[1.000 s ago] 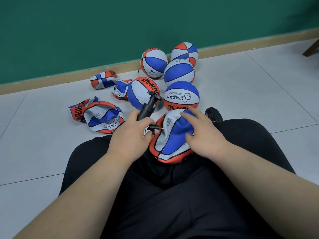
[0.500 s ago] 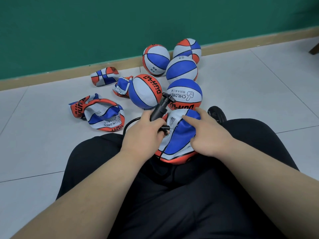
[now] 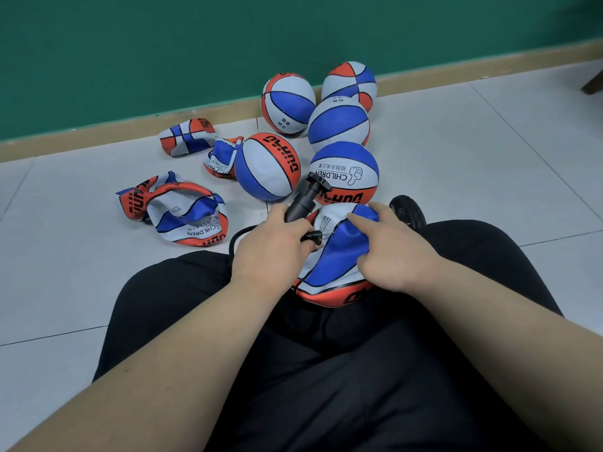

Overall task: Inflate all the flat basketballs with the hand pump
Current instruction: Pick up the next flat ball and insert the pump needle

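Flat basketball [image 3: 336,256] kept on the lap, pump needle [image 3: 326,235] at its side.
The pump [image 3: 305,199] is gripped in the left hand [image 3: 270,243], its lower barrel hidden by the fingers. The right hand [image 3: 391,252] is laid on the ball, fingers spread. Whether the needle tip is inside cannot be made out; the hose [image 3: 235,238] is partly hidden.
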